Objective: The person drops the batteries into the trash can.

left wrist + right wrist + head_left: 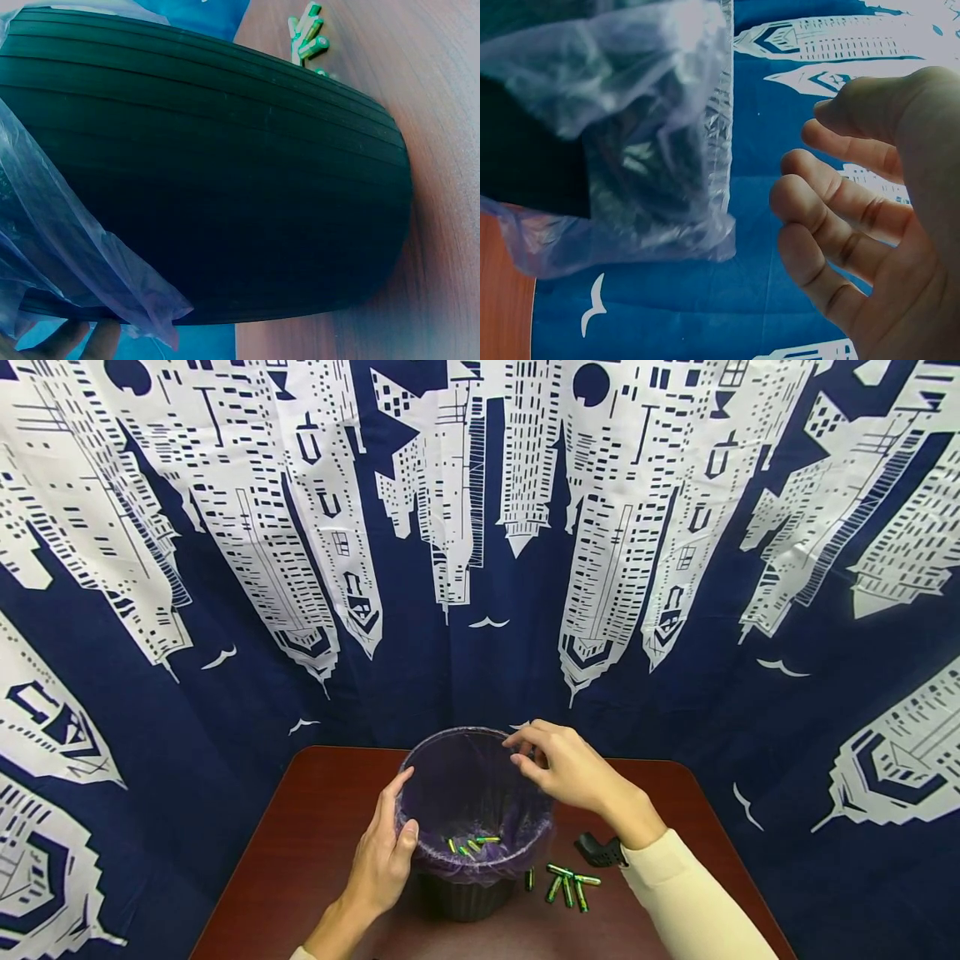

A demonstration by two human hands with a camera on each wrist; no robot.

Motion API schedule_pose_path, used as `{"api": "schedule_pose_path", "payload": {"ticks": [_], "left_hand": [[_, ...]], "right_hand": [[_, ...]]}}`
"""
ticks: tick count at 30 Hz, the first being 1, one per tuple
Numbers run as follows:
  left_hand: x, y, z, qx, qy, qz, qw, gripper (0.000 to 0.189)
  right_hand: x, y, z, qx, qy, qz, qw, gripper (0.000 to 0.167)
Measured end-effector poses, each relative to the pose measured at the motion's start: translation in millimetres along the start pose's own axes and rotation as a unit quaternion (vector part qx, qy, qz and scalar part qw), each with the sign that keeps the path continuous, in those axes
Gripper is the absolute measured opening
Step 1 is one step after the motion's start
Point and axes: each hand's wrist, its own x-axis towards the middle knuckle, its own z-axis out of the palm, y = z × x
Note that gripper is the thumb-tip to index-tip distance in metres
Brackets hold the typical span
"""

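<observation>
A black ribbed trash bin (pixel 225 180) stands on the table, lined with a translucent purple bag (pixel 652 142) folded over its rim. My left hand (pixel 382 856) holds the bin's left side, thumb by the rim; part of its fingers shows against the bin in the left wrist view. Over the bin's far right rim hovers my right hand (pixel 558 760), fingers loosely bent and nothing between them; the right wrist view shows a gap between fingertips and bag. Several green-and-gold batteries (pixel 474 845) lie inside the bin. More batteries (pixel 568 885) lie on the table to its right.
The reddish-brown wooden table (pixel 330 785) has rounded far corners. Behind it hangs a navy curtain (pixel 465 668) with a white upside-down skyline print. A black device (pixel 597 850) sits at my right wrist, above the tabletop.
</observation>
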Motion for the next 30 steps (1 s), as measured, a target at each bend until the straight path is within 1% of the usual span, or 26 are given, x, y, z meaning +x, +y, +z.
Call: {"api": "schedule_pose_path", "payload": {"ticks": [8,18,25,30], "left_hand": [[-1.1,1.8,-0.2,0.005,0.004,0.010,0.9999,0.071],[0.9,-0.8,1.5,0.009,0.006,0.016,0.9998,0.070],[1.3,-1.3,1.5,0.006,0.005,0.014,0.9999,0.069],[0.7,-1.5,1.5,0.003,0.007,0.014,0.9999,0.069]], "right_hand": [[-12.1,10.6,0.1,0.010,0.012,0.009,0.9998,0.018],[-28.9,29.1,-0.9,0.016,0.042,0.006,0.9990,0.017],[-41.4,40.4,-1.0,0.023,0.039,0.040,0.9982,0.017],[-51.8,48.8,1.2,0.027,0.046,0.047,0.9975,0.017]]}}
